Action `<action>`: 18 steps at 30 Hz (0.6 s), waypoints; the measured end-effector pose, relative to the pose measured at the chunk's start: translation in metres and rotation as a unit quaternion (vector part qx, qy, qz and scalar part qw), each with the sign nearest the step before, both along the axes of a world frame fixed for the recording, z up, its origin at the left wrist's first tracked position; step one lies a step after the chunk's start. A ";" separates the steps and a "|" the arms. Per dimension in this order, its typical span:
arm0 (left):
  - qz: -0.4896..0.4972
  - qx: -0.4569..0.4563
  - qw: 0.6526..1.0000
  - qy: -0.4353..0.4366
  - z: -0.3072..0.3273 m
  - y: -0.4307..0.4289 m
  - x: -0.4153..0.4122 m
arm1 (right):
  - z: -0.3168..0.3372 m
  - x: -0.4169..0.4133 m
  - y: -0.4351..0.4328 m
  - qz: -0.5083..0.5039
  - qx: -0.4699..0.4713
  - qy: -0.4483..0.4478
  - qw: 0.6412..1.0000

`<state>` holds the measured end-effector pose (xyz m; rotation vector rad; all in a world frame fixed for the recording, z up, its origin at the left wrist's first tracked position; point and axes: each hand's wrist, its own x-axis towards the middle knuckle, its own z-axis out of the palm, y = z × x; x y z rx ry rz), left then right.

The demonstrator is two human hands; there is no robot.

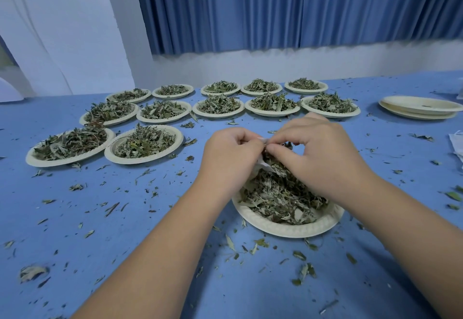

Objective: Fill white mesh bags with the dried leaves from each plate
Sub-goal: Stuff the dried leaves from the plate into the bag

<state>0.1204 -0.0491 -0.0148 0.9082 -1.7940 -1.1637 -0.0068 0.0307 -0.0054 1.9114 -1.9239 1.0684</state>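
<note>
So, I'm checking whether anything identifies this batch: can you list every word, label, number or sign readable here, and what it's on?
None readable. The plates of leaves, the stacked empty plates, the white mesh bag, the blue tablecloth and the curtain all show no print.

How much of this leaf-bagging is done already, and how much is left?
Done: a small stack of empty plates sits at the right. In hand: the left hand and right hand pinch a white mesh bag over the near plate, heaped with leaves. Left: twelve full plates wait behind. It looks early.
</note>
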 end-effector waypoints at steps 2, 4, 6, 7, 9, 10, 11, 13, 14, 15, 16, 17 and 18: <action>-0.005 0.015 1.000 0.012 0.000 -0.001 0.001 | 0.002 -0.001 0.002 0.017 0.011 -0.007 1.000; -0.008 0.023 1.000 0.016 0.000 -0.002 0.001 | 0.003 -0.002 0.003 0.032 0.030 -0.012 0.999; -0.004 0.024 1.000 0.018 0.000 -0.002 0.001 | 0.003 -0.001 0.003 0.042 0.044 -0.019 0.998; 0.002 0.023 1.000 0.018 0.000 -0.003 0.001 | 0.003 -0.001 0.004 0.043 0.045 -0.026 0.998; 0.018 0.027 0.999 0.016 0.000 -0.004 0.002 | 0.006 -0.004 0.006 0.035 0.043 -0.044 0.997; 0.024 0.033 0.999 0.016 0.000 -0.005 0.002 | 0.007 -0.007 0.007 0.030 0.049 -0.056 0.997; 0.028 0.041 0.999 0.019 -0.001 -0.005 0.002 | 0.009 -0.010 0.009 0.027 0.061 -0.069 0.995; 0.035 0.052 0.998 0.028 -0.001 -0.006 0.004 | 0.011 -0.015 0.012 0.026 0.095 -0.090 0.991; 0.038 0.053 0.997 0.031 -0.001 -0.006 0.004 | 0.011 -0.016 0.012 0.021 0.114 -0.095 0.989; 0.039 0.052 0.997 0.033 -0.001 -0.007 0.005 | 0.010 -0.016 0.012 0.017 0.133 -0.100 0.986; 0.038 0.050 0.997 0.036 -0.002 -0.007 0.005 | 0.009 -0.015 0.011 0.016 0.148 -0.108 0.983; 0.037 0.049 0.997 0.038 -0.002 -0.007 0.005 | 0.007 -0.013 0.009 0.019 0.154 -0.121 0.980; 0.036 0.049 0.997 0.040 -0.002 -0.007 0.005 | 0.005 -0.012 0.007 0.023 0.152 -0.136 0.979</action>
